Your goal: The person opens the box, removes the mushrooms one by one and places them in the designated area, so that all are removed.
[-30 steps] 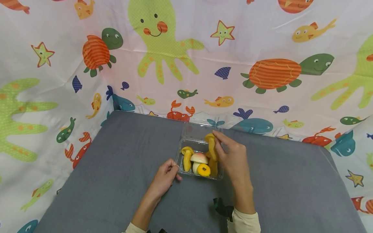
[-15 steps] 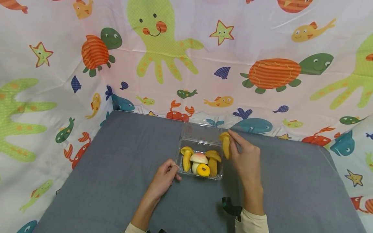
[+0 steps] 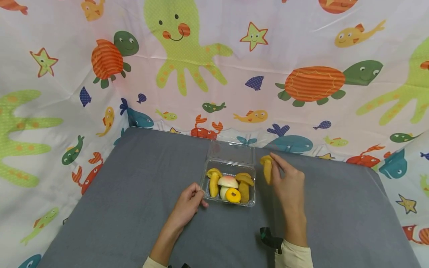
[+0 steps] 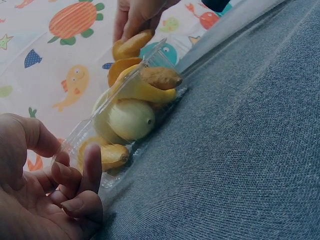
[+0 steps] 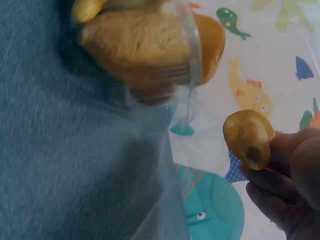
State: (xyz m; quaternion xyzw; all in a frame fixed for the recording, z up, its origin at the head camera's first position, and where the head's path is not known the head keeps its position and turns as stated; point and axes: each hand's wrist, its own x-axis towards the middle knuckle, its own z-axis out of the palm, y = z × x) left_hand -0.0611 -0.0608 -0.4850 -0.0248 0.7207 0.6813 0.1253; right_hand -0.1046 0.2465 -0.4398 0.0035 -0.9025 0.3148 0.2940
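Note:
My right hand [image 3: 289, 190] pinches a yellow toy mushroom [image 3: 267, 169] between thumb and fingers, held upright to the right of a clear plastic box [image 3: 229, 167]. From the right wrist view, the stem end of that mushroom [image 5: 250, 140] faces the camera. At the box's left front corner, my left hand [image 3: 188, 204] grips the rim between thumb and forefinger. Inside lie a yellow mushroom [image 3: 213, 184] at left, a cream mushroom with a reddish cap [image 3: 228, 181] in the middle, a bright yellow piece [image 3: 232, 195] before it, and a brownish-yellow mushroom [image 3: 244, 190] at right.
The box's hinged lid [image 3: 231, 152] is folded back towards the wall. Grey cloth [image 3: 151, 167] covers the table. A curtain [image 3: 214, 74] printed with sea animals hangs behind it and along the left side. A dark wrist mount [image 3: 269, 240] sits near the right sleeve.
My right hand has lifted the yellow mushroom out from over the box and carried it right, beside the box. That uncovers the brownish-yellow mushroom. The left hand stays on the rim.

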